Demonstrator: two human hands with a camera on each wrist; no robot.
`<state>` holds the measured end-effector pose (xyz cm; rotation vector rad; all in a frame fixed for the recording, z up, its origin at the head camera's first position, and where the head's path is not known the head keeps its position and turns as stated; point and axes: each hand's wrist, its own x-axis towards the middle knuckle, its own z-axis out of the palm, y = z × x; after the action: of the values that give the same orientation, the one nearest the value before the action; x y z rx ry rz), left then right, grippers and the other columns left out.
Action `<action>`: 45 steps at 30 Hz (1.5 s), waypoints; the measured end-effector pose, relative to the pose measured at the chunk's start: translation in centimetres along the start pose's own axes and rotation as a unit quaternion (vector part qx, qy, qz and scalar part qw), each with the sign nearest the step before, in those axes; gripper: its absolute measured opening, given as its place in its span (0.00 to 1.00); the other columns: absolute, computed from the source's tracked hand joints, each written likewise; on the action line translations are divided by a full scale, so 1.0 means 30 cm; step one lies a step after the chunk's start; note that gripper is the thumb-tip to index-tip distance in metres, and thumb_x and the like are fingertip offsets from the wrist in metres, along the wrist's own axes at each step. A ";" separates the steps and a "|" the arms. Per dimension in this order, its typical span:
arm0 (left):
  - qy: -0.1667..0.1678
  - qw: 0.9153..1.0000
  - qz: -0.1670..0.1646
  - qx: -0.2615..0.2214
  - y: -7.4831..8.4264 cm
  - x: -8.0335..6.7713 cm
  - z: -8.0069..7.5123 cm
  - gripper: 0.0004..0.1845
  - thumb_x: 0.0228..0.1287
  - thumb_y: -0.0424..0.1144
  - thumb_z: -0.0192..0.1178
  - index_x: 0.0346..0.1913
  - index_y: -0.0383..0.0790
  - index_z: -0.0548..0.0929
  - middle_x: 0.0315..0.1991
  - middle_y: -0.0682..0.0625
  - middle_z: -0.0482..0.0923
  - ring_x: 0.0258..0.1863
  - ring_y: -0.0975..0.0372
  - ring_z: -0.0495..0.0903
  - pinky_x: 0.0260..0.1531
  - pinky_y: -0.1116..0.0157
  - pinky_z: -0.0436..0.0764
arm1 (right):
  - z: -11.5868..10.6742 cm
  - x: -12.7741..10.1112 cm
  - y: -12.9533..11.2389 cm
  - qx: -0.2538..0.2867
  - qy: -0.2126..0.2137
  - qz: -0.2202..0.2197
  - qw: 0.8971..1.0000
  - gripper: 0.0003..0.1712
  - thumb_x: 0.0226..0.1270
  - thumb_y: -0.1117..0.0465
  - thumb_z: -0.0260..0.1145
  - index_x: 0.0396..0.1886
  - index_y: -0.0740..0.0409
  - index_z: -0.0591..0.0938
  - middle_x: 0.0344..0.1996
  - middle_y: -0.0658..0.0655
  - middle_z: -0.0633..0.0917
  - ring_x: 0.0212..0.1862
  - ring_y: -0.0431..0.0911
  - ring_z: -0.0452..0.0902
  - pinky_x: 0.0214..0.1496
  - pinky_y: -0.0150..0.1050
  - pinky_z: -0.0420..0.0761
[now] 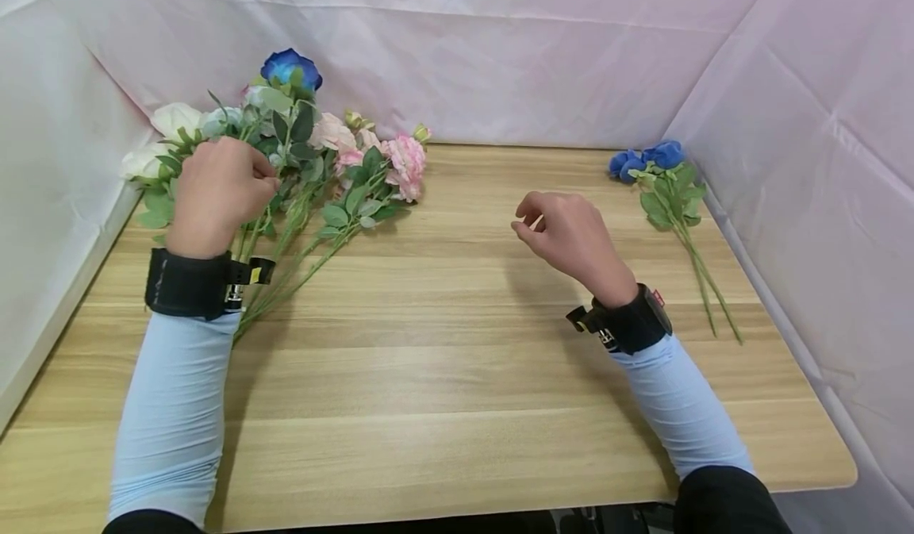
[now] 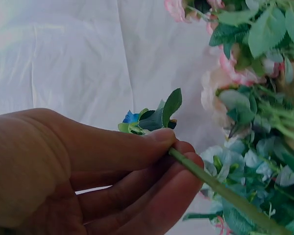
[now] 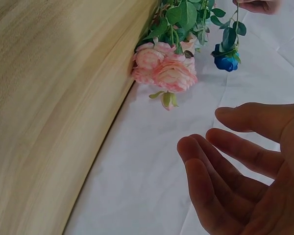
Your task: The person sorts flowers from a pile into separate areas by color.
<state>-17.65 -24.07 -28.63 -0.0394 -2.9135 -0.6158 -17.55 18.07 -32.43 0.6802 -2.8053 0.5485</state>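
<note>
My left hand (image 1: 217,189) pinches the green stem (image 2: 220,188) of a blue rose (image 1: 291,67) between thumb and fingers, holding it up over a pile of flowers (image 1: 314,169) at the table's back left. The pile has white, pale pink and pink blooms (image 3: 164,71) with leafy stems. My right hand (image 1: 564,232) hovers above the middle of the wooden table (image 1: 443,343), its fingers (image 3: 225,161) loosely curved and holding nothing. A small bunch of blue roses (image 1: 660,173) lies at the far right.
Pinkish-white cloth (image 1: 500,50) walls the table at the back and both sides. The long stems of the blue bunch (image 1: 707,280) reach toward the right edge. Both wrists wear black straps (image 1: 187,284).
</note>
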 end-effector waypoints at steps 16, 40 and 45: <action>-0.058 0.995 0.074 -0.039 0.176 -0.042 0.039 0.12 0.73 0.33 0.59 0.47 0.33 0.91 0.43 0.34 0.89 0.39 0.43 0.85 0.44 0.46 0.79 | 0.012 0.009 -0.017 0.033 -0.030 0.001 0.999 0.08 0.72 0.54 0.68 0.40 0.52 0.89 0.31 0.51 0.90 0.34 0.45 0.87 0.37 0.43 0.82; -0.109 0.976 0.167 -0.092 0.449 -0.156 0.196 0.08 0.71 0.34 0.64 0.45 0.37 0.91 0.38 0.44 0.90 0.35 0.54 0.87 0.40 0.57 0.82 | 0.107 0.003 -0.187 0.411 -0.129 0.059 0.900 0.17 0.79 0.52 0.61 0.51 0.60 0.86 0.39 0.66 0.89 0.37 0.60 0.88 0.39 0.47 0.89; -0.093 0.973 0.180 -0.109 0.465 -0.169 0.218 0.08 0.71 0.33 0.64 0.44 0.38 0.91 0.33 0.47 0.89 0.26 0.58 0.82 0.32 0.61 0.78 | 0.121 -0.003 -0.209 0.467 -0.109 0.081 0.874 0.17 0.80 0.53 0.61 0.52 0.62 0.85 0.40 0.64 0.89 0.37 0.54 0.90 0.41 0.45 0.90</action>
<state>-12.84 -8.63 -29.77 -0.6682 -2.8819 -0.9008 -14.89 11.49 -33.84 0.6632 -2.6674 2.0305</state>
